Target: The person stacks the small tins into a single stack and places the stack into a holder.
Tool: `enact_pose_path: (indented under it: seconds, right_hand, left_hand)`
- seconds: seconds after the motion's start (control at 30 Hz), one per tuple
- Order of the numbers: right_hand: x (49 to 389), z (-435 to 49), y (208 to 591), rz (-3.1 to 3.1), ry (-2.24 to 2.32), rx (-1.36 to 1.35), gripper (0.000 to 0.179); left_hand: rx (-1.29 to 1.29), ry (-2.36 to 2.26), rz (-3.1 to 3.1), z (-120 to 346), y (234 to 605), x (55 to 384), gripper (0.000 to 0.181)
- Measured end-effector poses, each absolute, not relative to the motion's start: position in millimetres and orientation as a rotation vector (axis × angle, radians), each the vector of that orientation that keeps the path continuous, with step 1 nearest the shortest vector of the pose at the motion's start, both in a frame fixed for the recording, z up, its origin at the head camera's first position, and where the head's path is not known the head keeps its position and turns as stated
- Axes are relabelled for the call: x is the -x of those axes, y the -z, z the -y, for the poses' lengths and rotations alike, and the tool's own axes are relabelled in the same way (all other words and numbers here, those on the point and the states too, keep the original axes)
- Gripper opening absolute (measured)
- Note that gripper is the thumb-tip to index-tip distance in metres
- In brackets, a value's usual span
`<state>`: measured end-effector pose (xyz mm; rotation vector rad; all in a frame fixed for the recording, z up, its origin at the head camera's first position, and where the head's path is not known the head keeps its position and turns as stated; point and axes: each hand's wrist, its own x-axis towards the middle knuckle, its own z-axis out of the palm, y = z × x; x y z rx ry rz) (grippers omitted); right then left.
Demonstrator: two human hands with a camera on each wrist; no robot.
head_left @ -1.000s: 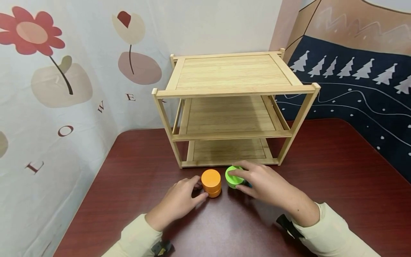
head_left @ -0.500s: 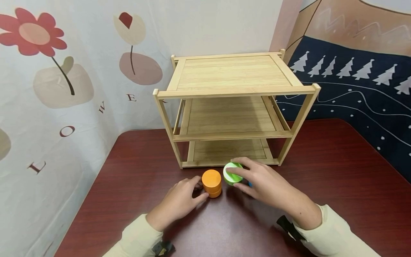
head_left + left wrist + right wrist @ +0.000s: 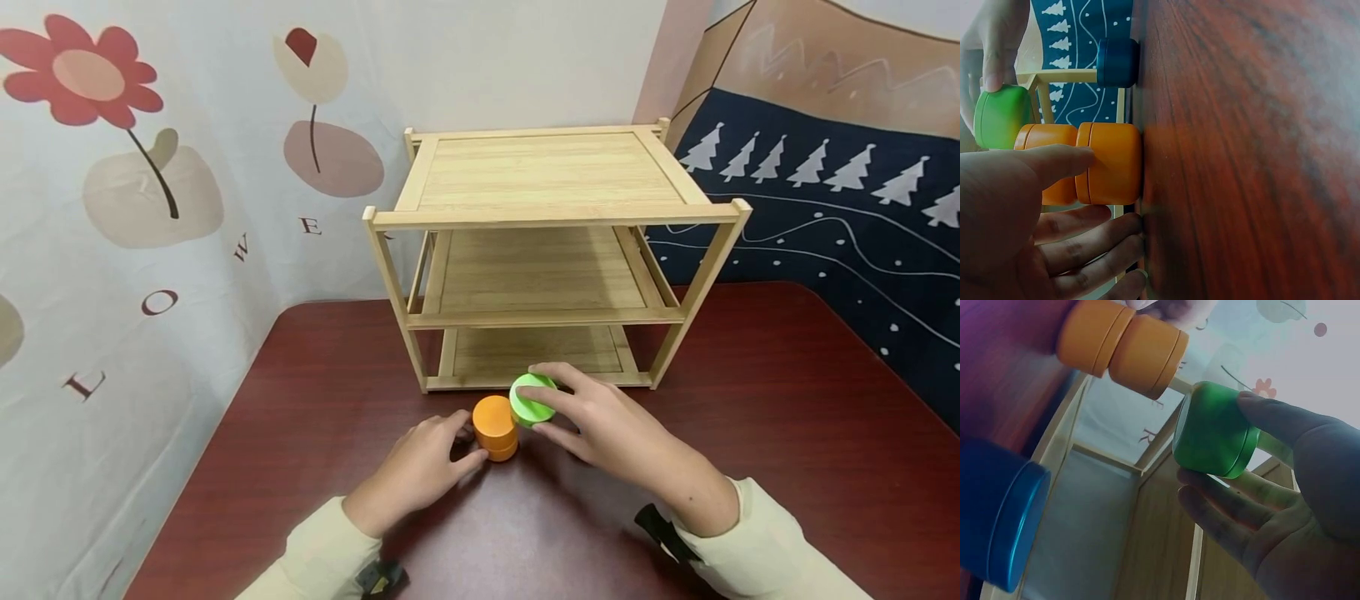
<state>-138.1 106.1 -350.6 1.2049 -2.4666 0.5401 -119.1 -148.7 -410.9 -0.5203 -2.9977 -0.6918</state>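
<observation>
Two orange lidded tins (image 3: 495, 423) stand stacked on the table in front of the rack. My left hand (image 3: 420, 462) holds the stack from the left, its thumb (image 3: 1063, 161) along the near side near the lower tin's lid seam and the other fingers on the far side. Raised off the table, a green lidded tin (image 3: 1215, 428) is pinched between the thumb and fingers of my right hand (image 3: 611, 421). It is at the upper right of the stack and overlaps the upper tin's edge in the head view. A blue lidded tin (image 3: 1000, 512) stands on the table, hidden in the head view by my right hand.
A three-tier wooden rack (image 3: 551, 215) stands just behind the tins, its front bottom rail close to them. The dark red table (image 3: 810, 433) extends to both sides. Printed cloth (image 3: 180, 275) hangs around the back and sides.
My right hand has lifted the green tin and carried it left towards the orange stack. The blue tin has gone out of sight behind that hand. My left hand has stayed at the stack.
</observation>
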Motion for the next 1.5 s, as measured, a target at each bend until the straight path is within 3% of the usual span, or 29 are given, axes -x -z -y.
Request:
enact_pose_path:
  seconds: [1.5]
  right_hand:
    - [142, -71, 363, 2.423, -0.611, -1.287, 0.043]
  left_hand:
    - [0.544, 0.707, 2.999, 150, 410, 119, 0.031]
